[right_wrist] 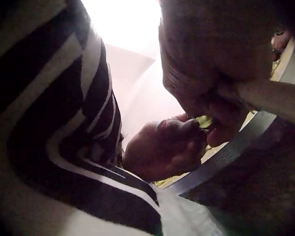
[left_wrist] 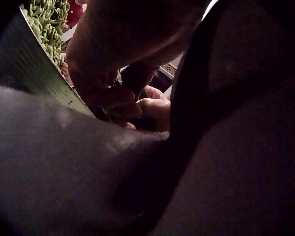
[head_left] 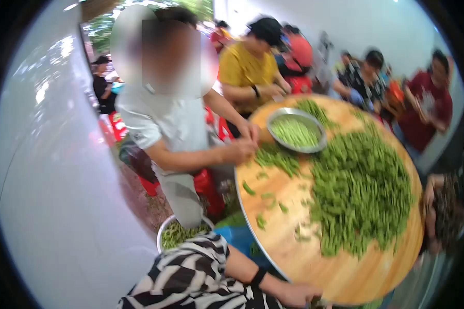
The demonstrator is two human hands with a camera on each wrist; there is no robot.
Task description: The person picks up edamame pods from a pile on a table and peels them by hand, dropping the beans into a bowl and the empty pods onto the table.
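My left hand (head_left: 296, 295), with a black band on its wrist, is at the near edge of the round wooden table. In the right wrist view a small piece of green pod (right_wrist: 204, 121) shows between the fingertips of my left hand (right_wrist: 162, 150) and my right hand (right_wrist: 211, 73). Fingers of both hands are curled in around it. The left wrist view is dark; there my left hand (left_wrist: 120, 59) bends over towards the right hand's fingertips (left_wrist: 155, 105). In the head view the right hand is hidden at the bottom edge.
On the round table (head_left: 273, 247) lie a large heap of green pods (head_left: 361, 190) and a metal bowl (head_left: 322, 144) of pale green beans. A person in white (head_left: 175, 129) works at the left; several others sit around. A white tub (head_left: 161, 239) of green scraps stands below.
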